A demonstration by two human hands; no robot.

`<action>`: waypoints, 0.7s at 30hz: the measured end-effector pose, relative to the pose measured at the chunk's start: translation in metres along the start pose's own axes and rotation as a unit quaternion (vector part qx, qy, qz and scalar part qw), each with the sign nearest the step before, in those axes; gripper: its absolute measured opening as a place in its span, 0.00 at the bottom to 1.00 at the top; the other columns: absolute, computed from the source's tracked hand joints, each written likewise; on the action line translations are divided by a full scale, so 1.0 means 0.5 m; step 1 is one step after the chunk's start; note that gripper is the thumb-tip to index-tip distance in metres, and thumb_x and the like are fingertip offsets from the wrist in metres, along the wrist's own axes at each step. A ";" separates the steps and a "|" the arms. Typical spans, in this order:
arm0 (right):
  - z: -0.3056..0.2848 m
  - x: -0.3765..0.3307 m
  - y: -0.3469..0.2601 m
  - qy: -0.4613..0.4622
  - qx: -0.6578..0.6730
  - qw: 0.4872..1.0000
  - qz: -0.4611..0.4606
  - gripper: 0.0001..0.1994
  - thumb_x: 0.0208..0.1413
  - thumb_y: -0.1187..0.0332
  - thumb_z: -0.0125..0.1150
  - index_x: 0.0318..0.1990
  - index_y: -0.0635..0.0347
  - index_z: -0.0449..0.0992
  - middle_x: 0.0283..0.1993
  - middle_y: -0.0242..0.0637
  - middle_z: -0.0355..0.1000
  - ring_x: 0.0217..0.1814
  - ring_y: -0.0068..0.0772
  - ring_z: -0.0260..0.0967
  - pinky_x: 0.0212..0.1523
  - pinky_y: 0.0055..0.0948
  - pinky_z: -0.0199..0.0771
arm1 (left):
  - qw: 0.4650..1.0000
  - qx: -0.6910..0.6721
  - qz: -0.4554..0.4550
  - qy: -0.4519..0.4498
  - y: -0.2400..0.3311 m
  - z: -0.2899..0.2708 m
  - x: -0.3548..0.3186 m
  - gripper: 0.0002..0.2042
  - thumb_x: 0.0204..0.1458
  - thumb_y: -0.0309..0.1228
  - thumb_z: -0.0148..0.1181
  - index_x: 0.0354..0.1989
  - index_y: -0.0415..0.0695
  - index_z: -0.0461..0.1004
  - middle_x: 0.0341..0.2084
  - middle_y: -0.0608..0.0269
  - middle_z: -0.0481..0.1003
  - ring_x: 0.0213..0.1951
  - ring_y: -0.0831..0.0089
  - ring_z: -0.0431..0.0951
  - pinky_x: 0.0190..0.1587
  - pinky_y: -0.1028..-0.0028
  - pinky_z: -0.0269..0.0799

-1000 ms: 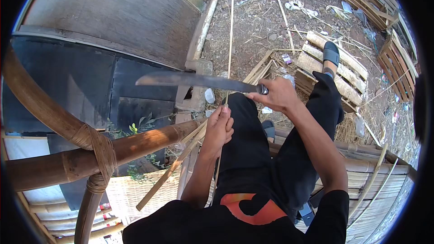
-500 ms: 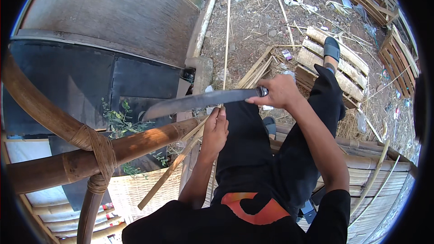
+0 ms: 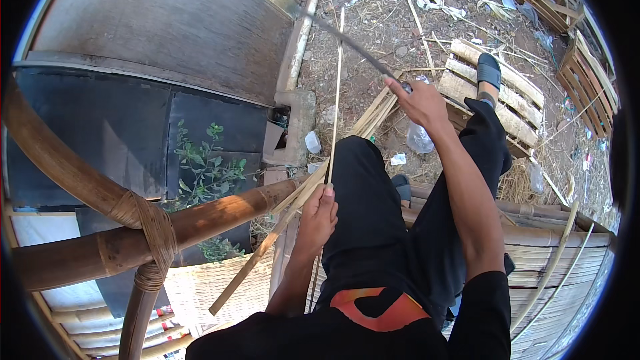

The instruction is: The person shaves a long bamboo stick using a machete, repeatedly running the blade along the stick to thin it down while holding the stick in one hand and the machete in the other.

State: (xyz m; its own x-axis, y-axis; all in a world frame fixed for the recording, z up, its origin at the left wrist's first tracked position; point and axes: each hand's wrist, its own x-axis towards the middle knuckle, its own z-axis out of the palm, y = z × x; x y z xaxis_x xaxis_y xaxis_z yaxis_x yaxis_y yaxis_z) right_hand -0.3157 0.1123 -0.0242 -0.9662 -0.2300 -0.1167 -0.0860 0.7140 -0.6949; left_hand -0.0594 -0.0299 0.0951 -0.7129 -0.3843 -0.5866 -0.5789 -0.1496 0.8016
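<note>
Head camera: we see our left hand [image 3: 318, 219] pinching a thin pale strip [image 3: 337, 93] between thumb and fingers, and the strip runs forward from that grip, away from our body. Our right hand [image 3: 423, 103], forward and to the right of the left one, is wrapped around the handle of a long knife [image 3: 360, 51], whose slightly blurred blade reaches forward and leftward from the fist. The blade crosses the line of the strip well ahead of the left grip, but we cannot tell whether the two touch. Just left of the left grip, a thicker split piece [image 3: 248, 273] slants back toward us, and a bundle of split strips [image 3: 373, 117] lies between the two hands. Farther left of that grip we have a stout bamboo rail [image 3: 217, 219], with a leafy plant [image 3: 207, 160] beyond it and a woven mat [image 3: 220, 283] below. To the right of the knife hand, a sandaled foot [image 3: 489, 73] rests on a slatted wooden crate [image 3: 520, 97], while black trousers [image 3: 357, 207] fill the space right beside the left grip.
</note>
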 end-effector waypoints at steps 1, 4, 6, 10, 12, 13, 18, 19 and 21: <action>0.019 0.009 0.018 -0.014 0.108 0.991 0.079 0.40 0.51 0.25 0.45 0.23 0.62 0.74 0.14 0.43 0.67 0.18 0.39 0.70 0.22 0.38 0.69 | 1.000 -0.006 -0.002 -0.009 -0.013 0.005 -0.005 0.12 0.68 0.41 0.43 0.32 0.50 0.62 0.14 0.78 0.49 0.14 0.90 0.47 0.14 0.84 0.42; 0.034 0.017 0.020 -0.062 0.425 0.868 0.249 0.39 0.53 0.24 0.39 0.19 0.56 0.65 0.12 0.31 0.58 0.12 0.26 0.58 0.17 0.29 0.62 | 0.999 -0.011 0.039 -0.012 -0.044 0.001 0.011 0.11 0.67 0.41 0.46 0.34 0.49 0.64 0.14 0.78 0.52 0.13 0.90 0.47 0.14 0.84 0.41; 0.017 -0.022 -0.034 -0.100 0.621 0.722 0.287 0.36 0.53 0.24 0.37 0.19 0.51 0.59 0.11 0.23 0.52 0.10 0.19 0.50 0.15 0.23 0.57 | 0.999 -0.015 0.043 0.005 -0.030 -0.008 0.024 0.12 0.67 0.40 0.46 0.34 0.48 0.65 0.15 0.78 0.54 0.13 0.89 0.47 0.14 0.83 0.41; -0.018 -0.035 -0.032 -0.128 0.731 0.624 0.245 0.37 0.53 0.23 0.35 0.21 0.51 0.60 0.11 0.21 0.49 0.09 0.18 0.47 0.15 0.23 0.53 | 0.997 -0.041 0.065 0.021 -0.007 -0.017 0.061 0.11 0.67 0.38 0.47 0.41 0.44 0.70 0.16 0.77 0.56 0.16 0.89 0.51 0.18 0.84 0.45; -0.024 -0.040 -0.025 -0.125 0.704 0.661 0.227 0.37 0.53 0.23 0.33 0.21 0.50 0.60 0.11 0.21 0.49 0.10 0.18 0.47 0.15 0.23 0.53 | 0.993 -0.111 0.046 -0.009 0.000 -0.013 0.074 0.12 0.66 0.36 0.48 0.49 0.43 0.71 0.18 0.75 0.59 0.18 0.88 0.53 0.19 0.84 0.49; -0.030 -0.045 -0.030 -0.117 0.684 0.684 0.226 0.37 0.53 0.23 0.33 0.21 0.50 0.59 0.11 0.21 0.49 0.10 0.19 0.47 0.15 0.23 0.53 | 0.989 -0.142 0.039 -0.015 -0.001 -0.005 0.084 0.12 0.66 0.36 0.48 0.50 0.43 0.71 0.19 0.74 0.59 0.18 0.88 0.54 0.19 0.85 0.50; -0.028 -0.056 -0.053 -0.096 0.541 0.818 0.169 0.36 0.58 0.26 0.32 0.22 0.52 0.60 0.12 0.24 0.51 0.10 0.20 0.50 0.14 0.23 0.53 | 0.983 -0.180 0.016 -0.027 0.014 0.003 0.102 0.12 0.65 0.34 0.50 0.53 0.43 0.70 0.22 0.73 0.62 0.18 0.89 0.55 0.19 0.86 0.51; -0.028 -0.063 -0.048 -0.089 0.483 0.864 0.112 0.35 0.61 0.31 0.35 0.21 0.56 0.62 0.12 0.27 0.56 0.11 0.21 0.52 0.14 0.24 0.53 | 0.984 -0.175 0.016 -0.028 0.017 0.004 0.105 0.13 0.65 0.33 0.50 0.54 0.43 0.70 0.22 0.73 0.62 0.18 0.89 0.55 0.19 0.87 0.51; -0.017 -0.069 -0.035 -0.091 0.388 0.917 0.033 0.35 0.60 0.33 0.42 0.25 0.62 0.69 0.15 0.35 0.61 0.16 0.30 0.60 0.21 0.34 0.62 | 0.986 -0.165 0.025 -0.028 0.023 0.008 0.109 0.13 0.64 0.33 0.51 0.54 0.43 0.70 0.23 0.73 0.63 0.18 0.90 0.56 0.19 0.87 0.51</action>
State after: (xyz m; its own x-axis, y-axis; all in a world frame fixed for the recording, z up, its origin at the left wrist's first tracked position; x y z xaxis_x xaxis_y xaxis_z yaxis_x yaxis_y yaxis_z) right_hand -0.2830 0.1133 -0.0021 -0.9008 -0.3599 -0.2431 0.2374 0.0607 -0.9695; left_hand -0.1065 -0.0490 0.0719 -0.7629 -0.3489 -0.5443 -0.3895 -0.4239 0.8177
